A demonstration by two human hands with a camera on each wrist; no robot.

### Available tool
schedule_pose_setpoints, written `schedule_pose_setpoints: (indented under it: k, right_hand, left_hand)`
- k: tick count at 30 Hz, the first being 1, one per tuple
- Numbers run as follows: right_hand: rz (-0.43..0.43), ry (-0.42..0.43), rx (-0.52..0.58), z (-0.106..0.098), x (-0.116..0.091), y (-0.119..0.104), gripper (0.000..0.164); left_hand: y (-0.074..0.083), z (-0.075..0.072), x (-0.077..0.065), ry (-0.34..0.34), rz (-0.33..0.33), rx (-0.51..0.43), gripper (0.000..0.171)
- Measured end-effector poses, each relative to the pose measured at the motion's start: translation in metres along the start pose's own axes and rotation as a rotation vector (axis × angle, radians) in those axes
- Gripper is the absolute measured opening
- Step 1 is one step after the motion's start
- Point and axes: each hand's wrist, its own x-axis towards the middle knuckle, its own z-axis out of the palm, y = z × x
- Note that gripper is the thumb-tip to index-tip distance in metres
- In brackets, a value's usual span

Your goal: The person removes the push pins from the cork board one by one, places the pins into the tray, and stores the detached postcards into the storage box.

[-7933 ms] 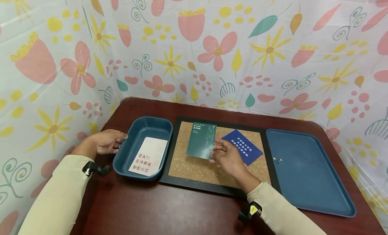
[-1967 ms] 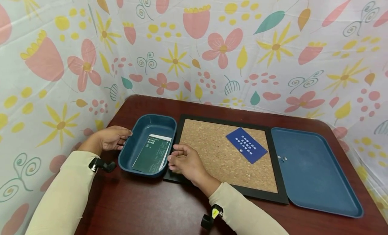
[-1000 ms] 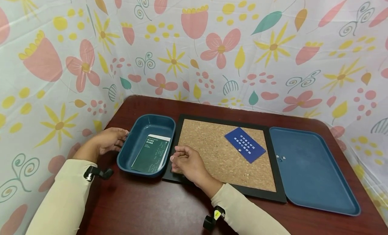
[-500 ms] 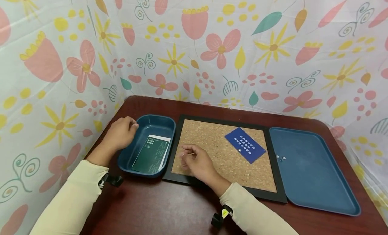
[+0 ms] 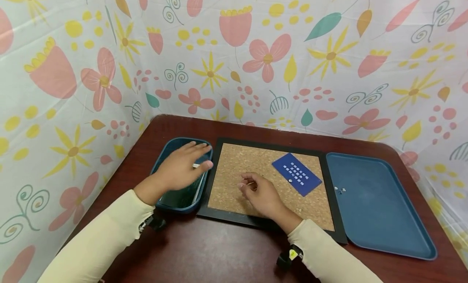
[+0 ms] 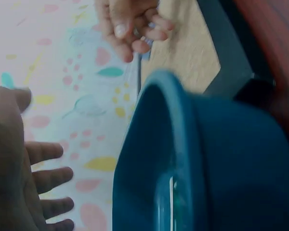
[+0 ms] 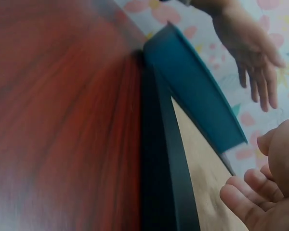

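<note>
My left hand (image 5: 183,166) hovers palm-down over the deep blue bin (image 5: 184,210), fingers spread and holding nothing. In the left wrist view its fingers (image 6: 50,180) are straight and apart from the bin's rim. Inside the bin lies a dark green card (image 5: 179,195) on a white one, partly hidden by this hand. My right hand (image 5: 261,193) is above the corkboard (image 5: 234,161), fingers loosely bent. A tiny glint shows among its fingers in the left wrist view, too small to identify. A blue card (image 5: 297,175) with white writing lies tilted on the cork, a pushpin (image 5: 290,180) at its lower edge.
A flat blue tray (image 5: 380,210) stands right of the board, with several small pins (image 5: 340,189) near its left edge. The corkboard's black frame (image 5: 234,216) sits close beside the bin. A floral curtain (image 5: 219,72) hangs behind the brown table (image 5: 204,250).
The green card went from my right hand into the bin. My left hand has left the bin's left rim and moved right over it, fingers spreading. My right hand has drifted right from the bin.
</note>
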Motion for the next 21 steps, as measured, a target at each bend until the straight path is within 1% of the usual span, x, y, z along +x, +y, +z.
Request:
schedule_pose_setpoints:
  k: [3, 7, 11, 14, 17, 21]
  right_hand:
    - [-0.045, 0.000, -0.090, -0.013, -0.002, 0.009, 0.035]
    - [-0.097, -0.011, -0.214, -0.030, -0.005, 0.019, 0.039]
    - [-0.121, -0.029, -0.340, -0.045, -0.007, 0.026, 0.045]
    - [-0.134, -0.045, -0.421, -0.055, -0.009, 0.029, 0.048]
    - [-0.139, -0.056, -0.477, -0.065, -0.012, 0.034, 0.050]
    - [-0.139, -0.086, -0.500, -0.079, -0.016, 0.041, 0.051]
  left_hand:
    - [0.012, 0.006, 0.004, -0.060, 0.044, 0.031, 0.074]
    - [0.026, 0.014, 0.011, -0.133, 0.083, 0.078, 0.075]
    - [0.036, 0.022, 0.017, -0.206, 0.101, 0.096, 0.075]
    - [0.042, 0.027, 0.021, -0.241, 0.120, 0.096, 0.075]
    - [0.047, 0.033, 0.025, -0.273, 0.131, 0.108, 0.078]
    - [0.054, 0.043, 0.030, -0.302, 0.156, 0.122, 0.080]
